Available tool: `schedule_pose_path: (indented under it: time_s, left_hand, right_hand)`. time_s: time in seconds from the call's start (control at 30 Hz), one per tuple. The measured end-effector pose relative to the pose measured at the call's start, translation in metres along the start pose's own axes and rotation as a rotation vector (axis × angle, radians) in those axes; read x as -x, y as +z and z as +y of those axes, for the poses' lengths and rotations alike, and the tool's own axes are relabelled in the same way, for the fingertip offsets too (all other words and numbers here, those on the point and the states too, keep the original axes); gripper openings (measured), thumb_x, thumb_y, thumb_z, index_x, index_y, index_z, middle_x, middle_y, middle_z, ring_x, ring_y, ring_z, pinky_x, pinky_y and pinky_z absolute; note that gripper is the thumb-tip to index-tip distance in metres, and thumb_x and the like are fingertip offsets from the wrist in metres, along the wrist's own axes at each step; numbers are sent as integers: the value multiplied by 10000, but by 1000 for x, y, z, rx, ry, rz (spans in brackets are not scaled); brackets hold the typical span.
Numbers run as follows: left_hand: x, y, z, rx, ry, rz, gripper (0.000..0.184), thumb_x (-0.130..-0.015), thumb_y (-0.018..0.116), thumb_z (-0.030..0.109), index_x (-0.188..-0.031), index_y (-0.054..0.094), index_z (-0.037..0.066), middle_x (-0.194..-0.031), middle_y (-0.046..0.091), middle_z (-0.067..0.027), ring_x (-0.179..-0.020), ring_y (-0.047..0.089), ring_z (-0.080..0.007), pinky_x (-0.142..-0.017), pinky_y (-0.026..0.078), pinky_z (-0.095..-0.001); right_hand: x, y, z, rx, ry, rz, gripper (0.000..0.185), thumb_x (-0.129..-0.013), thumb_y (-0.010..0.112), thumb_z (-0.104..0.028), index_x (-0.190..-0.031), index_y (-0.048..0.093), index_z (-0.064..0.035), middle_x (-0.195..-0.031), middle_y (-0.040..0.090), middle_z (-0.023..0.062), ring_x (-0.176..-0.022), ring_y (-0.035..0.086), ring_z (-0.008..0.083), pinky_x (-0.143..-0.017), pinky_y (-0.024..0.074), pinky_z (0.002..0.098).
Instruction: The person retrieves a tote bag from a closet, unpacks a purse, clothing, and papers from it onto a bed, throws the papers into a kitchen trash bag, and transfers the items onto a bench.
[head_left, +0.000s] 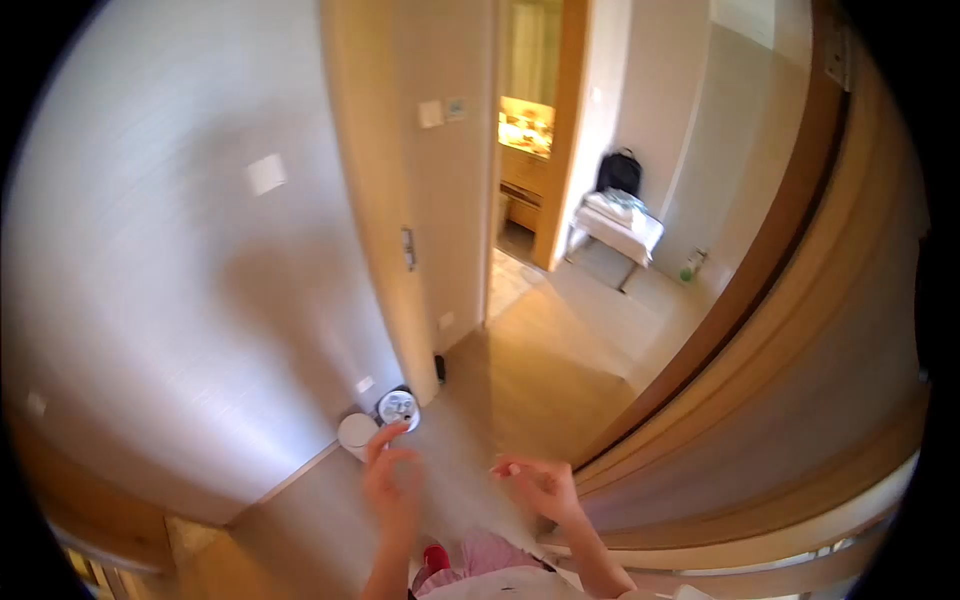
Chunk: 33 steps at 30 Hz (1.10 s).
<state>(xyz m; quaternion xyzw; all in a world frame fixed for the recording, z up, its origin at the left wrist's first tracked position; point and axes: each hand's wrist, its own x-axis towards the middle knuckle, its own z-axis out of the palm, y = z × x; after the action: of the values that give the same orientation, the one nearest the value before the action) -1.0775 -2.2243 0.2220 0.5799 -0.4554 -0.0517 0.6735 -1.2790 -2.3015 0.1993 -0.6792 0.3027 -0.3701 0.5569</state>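
My left hand [392, 485] is raised at lower centre, slightly smeared by motion. Its index finger and thumb curve apart, and nothing shows between them. To the right, my right hand [545, 488] is closed, with thumb and index fingertip together. A small pale spot shows at those fingertips; whether it is a held thing or a nail I cannot make out. Behind my left fingers, near the wall, stand an open bin [398, 408] with crumpled pale contents and a round white lid or container [357, 434]. Neither hand touches them.
A sliding door edge with a metal latch [408, 249] stands beside the bin. Through the doorway are a small bench [625, 238] with folded cloth, a black backpack [619, 172] and a green bottle [690, 268]. A wooden frame [780, 270] curves along the right.
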Motion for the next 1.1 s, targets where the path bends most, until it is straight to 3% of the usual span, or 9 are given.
schedule_pose_path:
  time_s: [0.07,0.13,0.33,0.4,0.6,0.7,0.83,0.93,1.1]
  left_hand:
    - [-35,51,2,17,-94,-250,134,-695,719,57,-787,623,75,-1219,579,-101,-1162,516,-266,-981,374,-426]
    - [-59,105,-29,19,240,-446,126,-708,736,121,-756,622,99,-1194,606,-51,-1150,535,-256,-986,366,-452]
    - [-123,263,-104,204,503,-729,104,-673,750,110,-645,650,104,-1052,676,-13,-1111,573,-250,-1021,334,-464]
    - [-163,322,-133,263,477,-784,69,-681,743,80,-681,679,106,-1098,658,-41,-1133,554,-264,-1013,353,-452]
    - [-249,460,-246,165,202,-921,75,-702,727,35,-762,705,73,-1173,606,-91,-1157,522,-276,-980,401,-432]
    - [-302,538,-308,-20,4,-938,33,-728,716,34,-741,690,49,-1121,627,-107,-1113,551,-261,-934,435,-394]
    - [-371,675,-336,-67,18,-925,63,-713,720,67,-691,670,36,-1055,649,-95,-1076,560,-267,-929,425,-374]
    - [-404,815,-376,35,334,-1070,181,-710,748,99,-865,663,59,-1048,646,-69,-1046,568,-267,-900,438,-374]
    - [-402,1033,-283,373,370,-1306,227,-703,761,117,-906,662,98,-1043,617,-57,-1072,558,-247,-920,427,-376]
  right_hand:
    - [-22,-19,17,-49,0,144,216,-900,532,-14,-1092,630,9,-905,690,94,-854,639,146,-803,489,280]
    - [-49,-47,37,-108,-32,289,209,-901,532,-18,-1082,634,14,-881,691,88,-844,635,143,-800,491,281]
    - [-146,-153,93,66,-43,621,258,-892,558,-50,-1138,617,2,-882,700,79,-853,629,114,-842,482,282]
    - [-195,-193,111,377,-128,692,260,-876,582,-51,-1128,618,-1,-882,700,72,-848,630,113,-824,484,289]
    - [-290,-340,139,479,-243,775,370,-791,637,15,-1155,583,-25,-916,691,63,-894,628,152,-926,421,351]
    - [-345,-426,160,252,-270,758,488,-747,665,38,-1211,541,-44,-977,671,76,-934,601,173,-961,389,383]
    - [-433,-534,195,399,-389,804,593,-707,692,65,-1257,506,-57,-1021,651,85,-940,579,173,-916,427,365]
    - [-478,-625,235,254,-287,946,661,-682,709,100,-1288,477,-31,-1046,630,114,-885,584,151,-801,483,297]
    - [-504,-725,248,165,-227,1146,654,-670,705,116,-1275,483,3,-1028,618,132,-845,582,153,-758,485,295]
